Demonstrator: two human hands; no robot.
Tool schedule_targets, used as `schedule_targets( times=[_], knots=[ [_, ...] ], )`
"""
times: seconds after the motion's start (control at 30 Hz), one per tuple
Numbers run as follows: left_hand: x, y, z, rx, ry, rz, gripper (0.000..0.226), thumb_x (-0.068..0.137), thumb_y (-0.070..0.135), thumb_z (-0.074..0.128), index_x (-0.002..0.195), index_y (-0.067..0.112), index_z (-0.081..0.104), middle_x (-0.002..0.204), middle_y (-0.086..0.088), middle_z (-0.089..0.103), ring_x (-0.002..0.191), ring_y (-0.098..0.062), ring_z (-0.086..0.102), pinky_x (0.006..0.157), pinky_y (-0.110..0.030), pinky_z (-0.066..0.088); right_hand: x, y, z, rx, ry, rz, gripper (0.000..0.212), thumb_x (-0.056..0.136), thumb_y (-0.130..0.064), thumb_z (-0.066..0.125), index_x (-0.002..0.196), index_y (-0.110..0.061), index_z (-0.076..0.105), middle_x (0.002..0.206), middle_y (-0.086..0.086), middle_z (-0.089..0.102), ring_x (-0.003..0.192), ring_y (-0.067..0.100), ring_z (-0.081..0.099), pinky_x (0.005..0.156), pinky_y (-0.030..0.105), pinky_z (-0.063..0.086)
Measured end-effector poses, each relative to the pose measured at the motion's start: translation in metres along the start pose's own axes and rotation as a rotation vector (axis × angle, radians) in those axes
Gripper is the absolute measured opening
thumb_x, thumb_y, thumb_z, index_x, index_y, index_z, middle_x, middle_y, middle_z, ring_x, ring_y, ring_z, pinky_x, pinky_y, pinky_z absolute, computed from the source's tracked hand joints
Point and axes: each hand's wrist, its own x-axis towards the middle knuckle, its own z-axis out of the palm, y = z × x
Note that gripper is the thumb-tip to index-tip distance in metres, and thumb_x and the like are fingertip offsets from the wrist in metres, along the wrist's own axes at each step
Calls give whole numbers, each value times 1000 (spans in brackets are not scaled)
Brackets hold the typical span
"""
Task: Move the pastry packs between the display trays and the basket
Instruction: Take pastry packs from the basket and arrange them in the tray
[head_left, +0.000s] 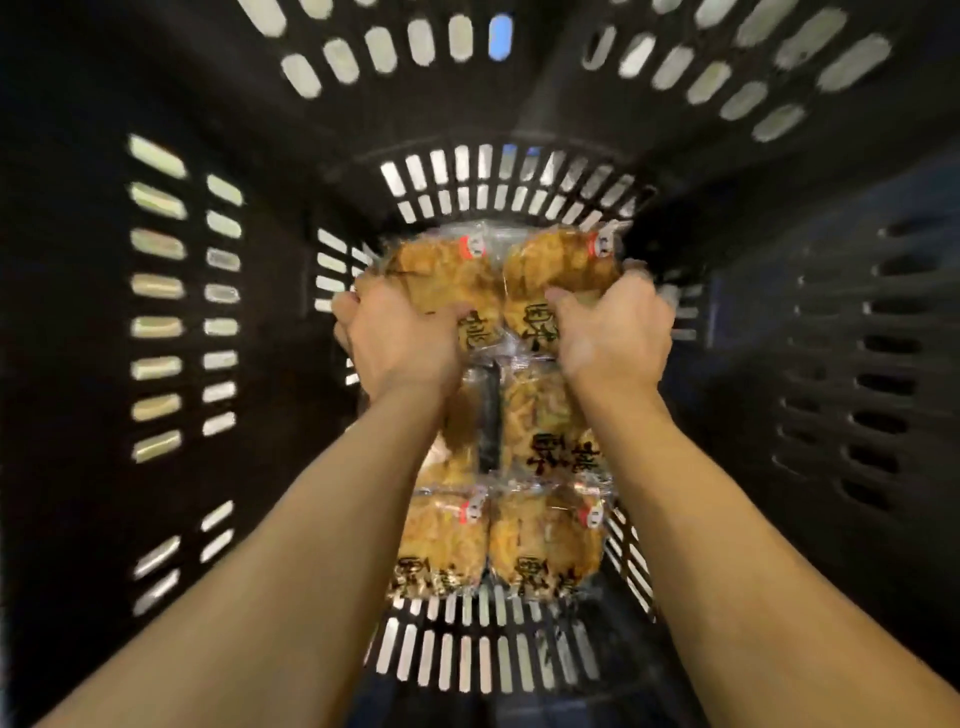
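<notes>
Forearms (322, 519), clear-wrapped golden pastry packs (540, 545), black basket (78, 338)

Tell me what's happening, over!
Left hand and right hand each gripping a clear-wrapped golden pastry pack. Deep in black slotted plastic basket. Nothing blocking.

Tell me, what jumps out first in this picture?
Two bare arms reach down into a deep black slotted basket. The left hand and right hand each grip a clear pastry pack at the far end of the basket floor. More golden packs lie in rows nearer the camera.
</notes>
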Motion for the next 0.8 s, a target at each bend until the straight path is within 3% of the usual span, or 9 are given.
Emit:
schedule_targets(
  times=[0.1,0.27,0.3,0.37,0.43,0.57,0.67,0.7,0.8],
  knots=[
    [-8,0,-8,-95,15,-3,63,80,32,85,127,11,48,131,-10,49,120,-32,52,103,-50,49,-6,-2,-6,19,-19,-22,55,91,-38,74,134,-13,52,142,14,46,128,33,50,106,44,41],
    [-17,5,-21,-294,-54,-103,54,83,22,83,118,19,42,116,-7,59,107,-29,62,91,-49,57,-16,-10,-15,108,-88,-37,66,90,-33,75,142,-14,38,135,12,57,128,34,53,106,47,42],
    [-22,8,-26,-318,-73,-98,53,83,21,83,119,18,43,111,-3,59,107,-25,62,91,-42,58,-20,-10,-16,132,-116,-26,62,90,-32,75,139,-15,41,133,11,58,127,32,54,105,47,42],
    [-35,17,-45,-326,-115,-20,44,86,19,80,113,18,46,94,10,55,90,-7,60,79,-13,52,-29,-12,-25,186,-168,-19,43,91,-32,74,127,-20,54,125,7,62,121,29,57,104,44,45],
    [-55,30,-79,-351,-155,47,37,86,18,79,107,21,50,88,16,54,75,4,55,71,-6,49,-45,-17,-51,325,-169,-16,22,91,-31,73,109,-27,61,111,0,66,110,23,62,100,43,49],
    [-116,84,-196,-475,-273,157,35,83,9,81,109,19,59,101,4,73,89,-9,72,83,-36,62,-120,-51,-166,675,-199,-97,15,92,-20,72,104,-21,63,102,1,72,98,20,68,95,46,54],
    [-190,142,-311,-495,-307,335,32,84,4,78,102,26,62,85,13,75,80,0,72,71,-22,59,-215,-86,-286,894,-158,-145,25,96,-11,66,120,-6,60,106,4,72,95,13,69,85,35,57],
    [-215,162,-349,-524,-323,394,32,84,4,77,106,23,64,85,12,75,78,0,71,67,-19,57,-249,-98,-326,973,-153,-152,27,97,-11,64,123,-6,58,108,7,72,98,17,70,84,36,58],
    [-292,207,-451,-575,-446,573,35,85,9,77,118,16,67,100,4,77,92,-11,73,75,-31,58,-362,-123,-433,1170,-150,-189,23,99,-12,58,122,-15,58,113,8,71,108,32,69,80,50,61]
  ],
)
